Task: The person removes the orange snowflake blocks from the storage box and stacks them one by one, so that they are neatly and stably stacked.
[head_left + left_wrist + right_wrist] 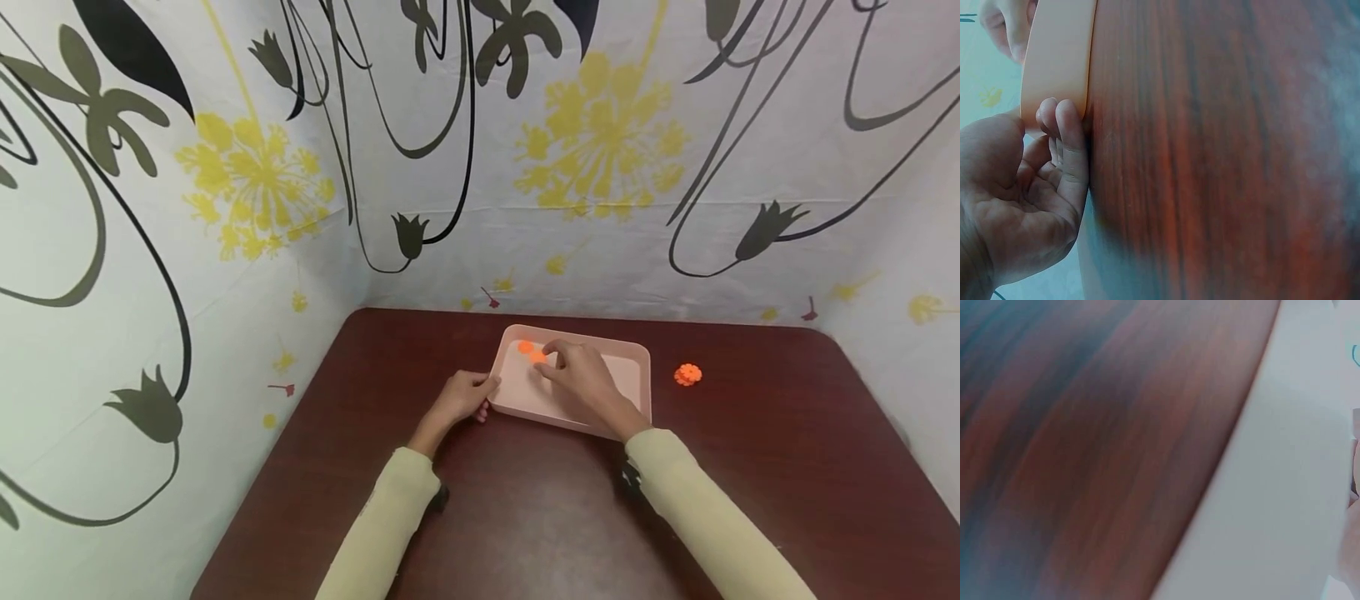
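A shallow pale pink tray [592, 404] lies near the far edge of the table. My left hand [461, 395] grips its left end, thumb at the rim and fingers against the outer wall; the left wrist view shows this hand [1029, 194] at the tray wall [1059, 56]. Over the tray, my right hand [585, 375] pinches a small orange piece [537, 357] between thumb and index finger, close over the tray floor. Beside it, a flat orange round piece [526, 347] lies in the tray's far left part. The right wrist view catches only a sliver of hand [1350, 540].
Right of the tray, a small pile of orange flower-shaped pieces [687, 374] sits on the dark reddish-brown table [525, 517]. Patterned cloth [465, 183] hangs along the table's far edge and both sides.
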Demonstrator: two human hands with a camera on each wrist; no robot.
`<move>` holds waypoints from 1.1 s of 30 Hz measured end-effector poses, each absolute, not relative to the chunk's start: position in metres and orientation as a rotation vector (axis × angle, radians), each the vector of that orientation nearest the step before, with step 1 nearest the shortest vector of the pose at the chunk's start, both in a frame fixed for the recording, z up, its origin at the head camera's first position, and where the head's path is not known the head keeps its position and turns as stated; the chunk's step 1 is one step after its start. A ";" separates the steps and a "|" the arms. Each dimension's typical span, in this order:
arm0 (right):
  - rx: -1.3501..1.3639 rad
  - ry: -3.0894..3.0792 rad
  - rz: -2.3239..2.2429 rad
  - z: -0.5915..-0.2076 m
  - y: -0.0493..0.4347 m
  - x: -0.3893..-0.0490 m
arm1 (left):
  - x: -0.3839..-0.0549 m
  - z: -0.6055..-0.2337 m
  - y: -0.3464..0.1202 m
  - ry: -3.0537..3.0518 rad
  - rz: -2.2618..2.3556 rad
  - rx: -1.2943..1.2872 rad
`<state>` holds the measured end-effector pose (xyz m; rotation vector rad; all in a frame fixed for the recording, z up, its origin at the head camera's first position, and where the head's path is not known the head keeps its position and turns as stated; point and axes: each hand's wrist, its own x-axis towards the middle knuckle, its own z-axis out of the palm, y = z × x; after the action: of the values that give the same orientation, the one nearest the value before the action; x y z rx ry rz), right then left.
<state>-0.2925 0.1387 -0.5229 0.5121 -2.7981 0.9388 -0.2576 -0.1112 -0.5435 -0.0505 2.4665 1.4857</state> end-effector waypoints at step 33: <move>0.497 -2.399 0.816 -0.524 0.301 -0.255 | -0.258 -0.547 -0.111 2.475 1.475 -0.057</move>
<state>-0.2549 0.3006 -0.5243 0.4971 -2.3992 0.8158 -0.2582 -0.1113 -0.5465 -0.0571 2.4754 1.4755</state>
